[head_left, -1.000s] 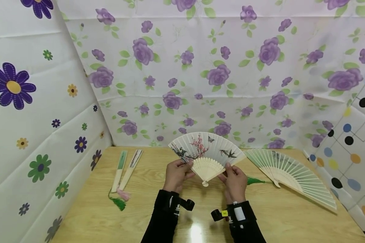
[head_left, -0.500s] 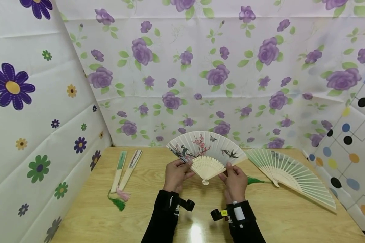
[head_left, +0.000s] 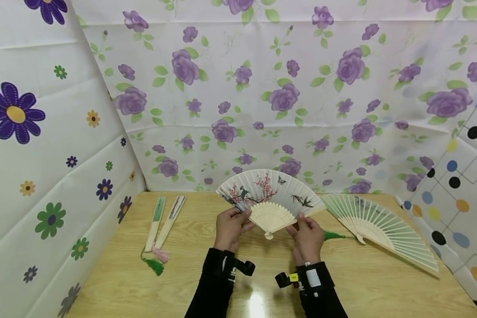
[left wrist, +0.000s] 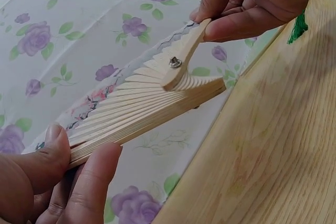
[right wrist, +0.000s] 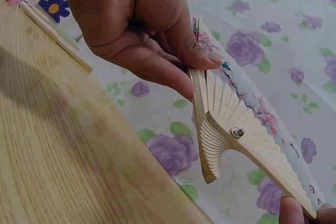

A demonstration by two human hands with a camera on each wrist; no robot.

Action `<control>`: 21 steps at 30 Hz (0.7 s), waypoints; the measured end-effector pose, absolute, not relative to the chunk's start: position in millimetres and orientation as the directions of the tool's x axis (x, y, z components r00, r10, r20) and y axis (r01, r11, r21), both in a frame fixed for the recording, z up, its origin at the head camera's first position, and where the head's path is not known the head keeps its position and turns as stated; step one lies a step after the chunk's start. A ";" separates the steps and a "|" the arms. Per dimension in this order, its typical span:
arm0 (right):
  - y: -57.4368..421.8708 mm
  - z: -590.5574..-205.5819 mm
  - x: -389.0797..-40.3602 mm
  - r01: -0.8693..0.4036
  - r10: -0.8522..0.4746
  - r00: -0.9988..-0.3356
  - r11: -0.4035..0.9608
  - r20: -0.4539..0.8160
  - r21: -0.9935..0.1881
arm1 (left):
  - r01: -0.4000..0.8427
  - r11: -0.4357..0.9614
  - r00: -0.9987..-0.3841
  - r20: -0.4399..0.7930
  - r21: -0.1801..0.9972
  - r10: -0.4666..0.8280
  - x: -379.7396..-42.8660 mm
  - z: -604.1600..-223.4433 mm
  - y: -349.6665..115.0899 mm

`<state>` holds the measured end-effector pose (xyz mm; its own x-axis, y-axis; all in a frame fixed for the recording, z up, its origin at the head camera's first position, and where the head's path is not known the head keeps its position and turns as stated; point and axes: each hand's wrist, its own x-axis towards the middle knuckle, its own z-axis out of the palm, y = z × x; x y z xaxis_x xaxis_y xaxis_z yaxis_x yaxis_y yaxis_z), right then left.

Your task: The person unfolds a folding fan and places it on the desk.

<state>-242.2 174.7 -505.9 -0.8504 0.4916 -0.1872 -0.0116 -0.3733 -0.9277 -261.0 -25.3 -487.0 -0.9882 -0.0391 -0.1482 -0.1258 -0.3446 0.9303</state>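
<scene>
A white folding fan (head_left: 272, 216), printed with pink blossoms, birds and a butterfly, is spread in a broad arc above the table. My left hand (head_left: 229, 229) pinches its left outer rib between thumb and fingers. Its right outer rib is pinched by my right hand (head_left: 308, 238). The metal rivet (left wrist: 175, 62) at the pivot shows in the left wrist view, where the ribs near the left fingers are stacked close together. Only the tips of the right fingers (right wrist: 291, 212) appear in the right wrist view.
On the wooden table (head_left: 175, 287), a spread green folding fan (head_left: 381, 229) lies at the right, with a green tassel (head_left: 334, 235). Two closed fans lie at the left: a green one (head_left: 155, 225) and a pale one (head_left: 171, 223). Patterned cloth (head_left: 262, 97) stands behind.
The white fan has spread a little wider, showing more of the blossom print at its left. Its pivot has risen slightly. Both hands keep their grip and have barely moved.
</scene>
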 end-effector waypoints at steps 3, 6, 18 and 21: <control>174.9 -507.5 -243.0 -0.009 0.494 -0.849 -0.366 -0.186 -0.931 | -0.117 -0.346 -0.989 -0.142 0.931 -0.046 -260.9 -486.6 -24.5; 174.1 -508.3 -243.5 -0.007 0.500 -0.845 -0.365 -0.190 -0.931 | -0.112 -0.345 -0.990 -0.136 0.932 -0.047 -260.6 -487.0 -24.0; 173.5 -506.4 -242.7 -0.046 0.526 -0.833 -0.372 -0.170 -0.927 | -0.111 -0.363 -0.986 -0.149 0.925 -0.078 -259.3 -485.5 -21.6; 173.5 -506.6 -243.2 -0.042 0.529 -0.831 -0.370 -0.174 -0.928 | -0.104 -0.363 -0.986 -0.143 0.926 -0.081 -258.8 -484.7 -21.1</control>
<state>-243.2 173.5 -506.6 -0.8309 0.5287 -0.1735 -0.0416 -0.3700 -0.9281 -258.8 -21.1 -484.7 -0.9864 -0.0812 -0.1430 -0.1043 -0.3629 0.9260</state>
